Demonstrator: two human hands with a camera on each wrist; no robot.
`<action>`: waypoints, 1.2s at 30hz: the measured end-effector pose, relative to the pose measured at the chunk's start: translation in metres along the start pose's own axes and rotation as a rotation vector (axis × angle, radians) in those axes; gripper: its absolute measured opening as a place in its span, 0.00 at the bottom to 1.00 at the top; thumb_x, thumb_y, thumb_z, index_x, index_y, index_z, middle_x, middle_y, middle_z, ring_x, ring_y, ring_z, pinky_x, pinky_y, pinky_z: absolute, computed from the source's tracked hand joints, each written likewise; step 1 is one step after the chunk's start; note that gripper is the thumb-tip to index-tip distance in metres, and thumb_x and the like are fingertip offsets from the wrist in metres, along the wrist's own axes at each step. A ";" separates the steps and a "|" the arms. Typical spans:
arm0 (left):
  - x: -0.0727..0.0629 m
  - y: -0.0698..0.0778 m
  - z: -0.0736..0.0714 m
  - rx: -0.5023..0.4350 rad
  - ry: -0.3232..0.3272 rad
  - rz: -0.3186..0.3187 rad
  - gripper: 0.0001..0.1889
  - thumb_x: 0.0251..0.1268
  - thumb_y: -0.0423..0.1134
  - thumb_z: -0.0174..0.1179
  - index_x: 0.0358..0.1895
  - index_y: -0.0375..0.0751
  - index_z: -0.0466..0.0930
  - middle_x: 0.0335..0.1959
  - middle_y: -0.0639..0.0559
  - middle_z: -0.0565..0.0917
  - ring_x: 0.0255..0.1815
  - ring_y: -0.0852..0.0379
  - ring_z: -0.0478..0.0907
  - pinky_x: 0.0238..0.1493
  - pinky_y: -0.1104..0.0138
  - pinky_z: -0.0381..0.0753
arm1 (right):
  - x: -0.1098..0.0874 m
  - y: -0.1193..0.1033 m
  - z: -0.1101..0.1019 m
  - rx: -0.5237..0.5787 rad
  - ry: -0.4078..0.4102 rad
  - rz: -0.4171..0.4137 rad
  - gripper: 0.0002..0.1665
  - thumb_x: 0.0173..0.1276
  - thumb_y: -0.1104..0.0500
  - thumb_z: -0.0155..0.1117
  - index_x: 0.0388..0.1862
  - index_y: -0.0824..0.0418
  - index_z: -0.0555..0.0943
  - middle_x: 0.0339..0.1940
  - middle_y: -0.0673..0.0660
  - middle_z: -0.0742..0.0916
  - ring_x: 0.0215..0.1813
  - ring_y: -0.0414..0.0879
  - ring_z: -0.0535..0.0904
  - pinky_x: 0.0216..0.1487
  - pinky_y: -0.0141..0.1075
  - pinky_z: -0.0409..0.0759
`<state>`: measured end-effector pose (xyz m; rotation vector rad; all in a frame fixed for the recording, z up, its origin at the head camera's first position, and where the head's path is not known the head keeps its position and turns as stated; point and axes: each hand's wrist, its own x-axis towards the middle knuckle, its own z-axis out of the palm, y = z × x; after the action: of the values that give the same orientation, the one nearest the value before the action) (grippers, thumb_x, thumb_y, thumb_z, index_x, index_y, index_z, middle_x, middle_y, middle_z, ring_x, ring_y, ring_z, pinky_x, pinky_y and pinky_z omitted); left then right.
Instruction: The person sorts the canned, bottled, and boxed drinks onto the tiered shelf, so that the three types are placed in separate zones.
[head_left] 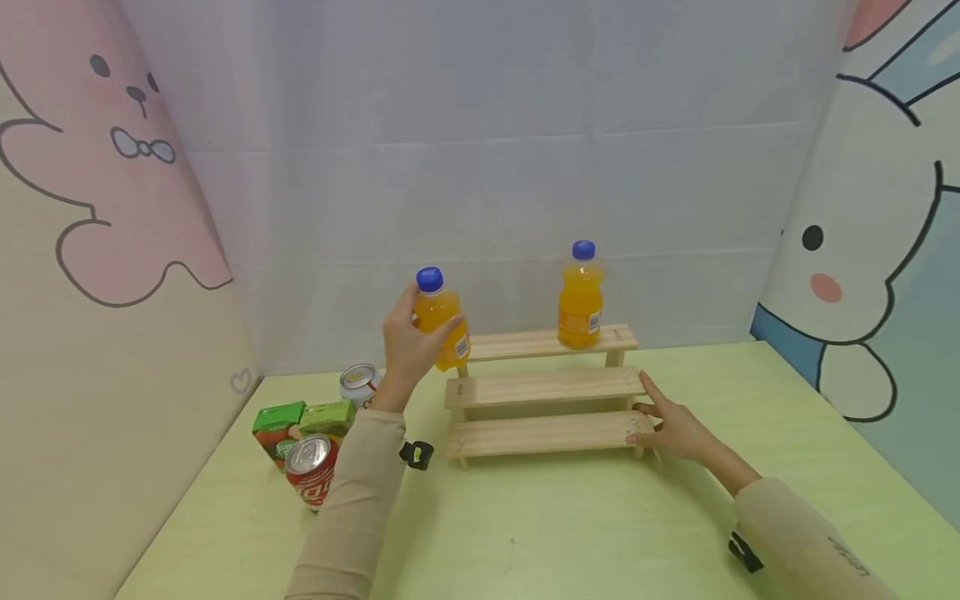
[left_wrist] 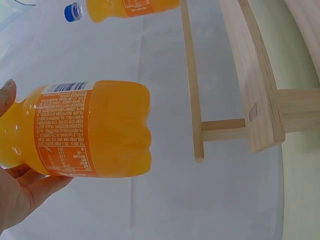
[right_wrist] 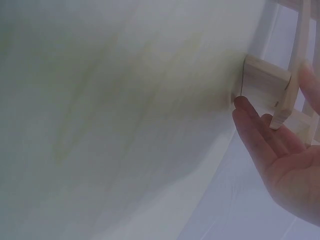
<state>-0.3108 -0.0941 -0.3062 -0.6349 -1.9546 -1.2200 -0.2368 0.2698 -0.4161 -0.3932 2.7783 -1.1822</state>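
My left hand (head_left: 408, 350) grips an orange-drink bottle (head_left: 433, 321) with a blue cap, raised at the left end of the three-tier wooden rack (head_left: 547, 385). In the left wrist view the bottle's base (left_wrist: 122, 130) points toward the rack and stands apart from it. A second orange-drink bottle (head_left: 580, 308) stands upright on the top tier, toward the right. My right hand (head_left: 678, 429) holds the rack's right end, its thumb and fingers at the lower and middle tiers. In the right wrist view the fingers (right_wrist: 255, 132) lie along the wooden end.
Left of the rack, a red can (head_left: 311, 471), green juice cartons (head_left: 279, 417) and a silver-topped can (head_left: 358, 382) stand grouped on the pale green table (head_left: 525, 533). A white curtain (head_left: 480, 167) hangs behind. Cartoon-printed panels (head_left: 847, 275) flank both sides.
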 end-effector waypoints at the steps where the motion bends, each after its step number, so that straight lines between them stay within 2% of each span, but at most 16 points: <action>1: 0.000 0.000 0.001 -0.001 0.001 -0.002 0.28 0.46 0.36 0.70 0.51 0.30 0.72 0.42 0.39 0.80 0.42 0.45 0.79 0.37 0.55 0.81 | 0.000 0.000 0.000 -0.002 -0.001 0.000 0.61 0.56 0.56 0.68 0.71 0.66 0.33 0.58 0.76 0.70 0.39 0.64 0.80 0.41 0.50 0.78; 7: 0.004 0.001 0.009 -0.030 -0.001 0.010 0.28 0.45 0.35 0.71 0.52 0.30 0.72 0.43 0.39 0.80 0.41 0.46 0.79 0.36 0.56 0.81 | 0.001 0.000 -0.002 -0.006 0.000 -0.002 0.61 0.56 0.56 0.68 0.71 0.66 0.33 0.58 0.76 0.69 0.39 0.64 0.80 0.42 0.51 0.77; 14: 0.007 0.001 0.021 -0.019 -0.015 0.037 0.28 0.45 0.36 0.71 0.52 0.30 0.73 0.41 0.39 0.81 0.39 0.47 0.80 0.34 0.58 0.81 | 0.002 0.003 -0.004 -0.005 -0.001 -0.011 0.62 0.56 0.56 0.68 0.71 0.66 0.32 0.57 0.76 0.69 0.39 0.64 0.80 0.43 0.52 0.77; 25: 0.010 0.001 0.035 -0.010 -0.038 0.015 0.29 0.44 0.34 0.71 0.53 0.31 0.72 0.42 0.40 0.81 0.40 0.47 0.80 0.35 0.59 0.81 | 0.003 0.003 -0.005 -0.003 -0.004 -0.012 0.61 0.56 0.55 0.67 0.71 0.66 0.33 0.58 0.76 0.69 0.39 0.63 0.80 0.43 0.52 0.77; 30: 0.009 0.000 0.040 -0.011 -0.047 -0.009 0.30 0.44 0.35 0.71 0.53 0.31 0.72 0.43 0.40 0.81 0.41 0.47 0.79 0.37 0.60 0.81 | 0.004 0.004 -0.004 0.010 -0.009 -0.013 0.61 0.56 0.56 0.68 0.71 0.66 0.33 0.57 0.77 0.69 0.38 0.63 0.81 0.43 0.52 0.77; 36: 0.010 0.000 0.045 -0.024 -0.076 -0.090 0.30 0.46 0.37 0.71 0.55 0.32 0.71 0.44 0.41 0.81 0.42 0.48 0.79 0.40 0.60 0.80 | 0.003 0.001 -0.002 0.013 -0.010 -0.005 0.62 0.56 0.56 0.68 0.71 0.66 0.32 0.57 0.77 0.69 0.39 0.63 0.80 0.44 0.52 0.76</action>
<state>-0.3312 -0.0532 -0.3111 -0.6197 -2.0532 -1.2931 -0.2399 0.2714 -0.4156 -0.4043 2.7610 -1.1958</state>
